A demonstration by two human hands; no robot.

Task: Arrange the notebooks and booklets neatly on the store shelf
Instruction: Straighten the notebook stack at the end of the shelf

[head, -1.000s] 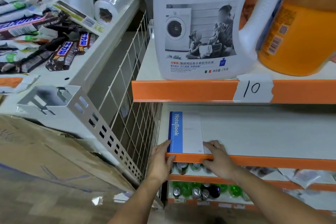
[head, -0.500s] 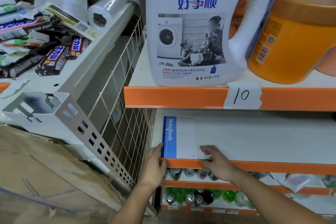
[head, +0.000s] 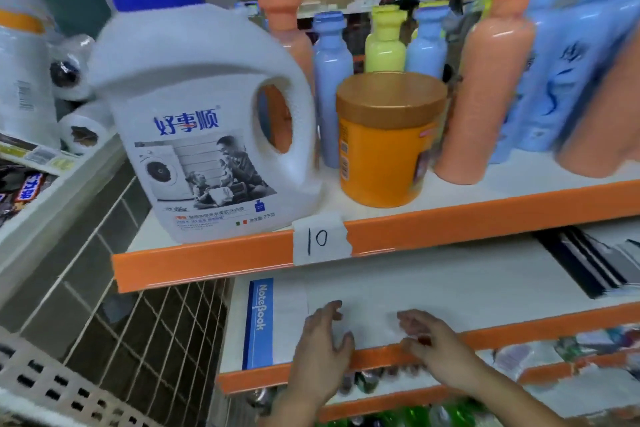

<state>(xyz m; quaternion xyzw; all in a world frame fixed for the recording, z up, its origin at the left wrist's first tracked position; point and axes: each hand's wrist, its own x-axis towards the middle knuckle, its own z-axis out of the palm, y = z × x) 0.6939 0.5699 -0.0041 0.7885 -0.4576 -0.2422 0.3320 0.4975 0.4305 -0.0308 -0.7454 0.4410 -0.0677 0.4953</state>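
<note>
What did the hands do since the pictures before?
Both hands slid right. The left hand left the left corner of the white notebook with a blue spine and now lies over its right edge; the right hand came off it. The notebook stayed flat at the orange-edged shelf's left end.

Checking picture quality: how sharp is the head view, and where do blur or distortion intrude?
Head view: motion blur smears the tall bottles at right and softens the left hand and right hand. Head view: the detergent jug label, the 10 tag and the notebook lettering are readable. Head view: the wide-angle lens tilts the orange shelf edges; light is even, no strong glare.
</note>
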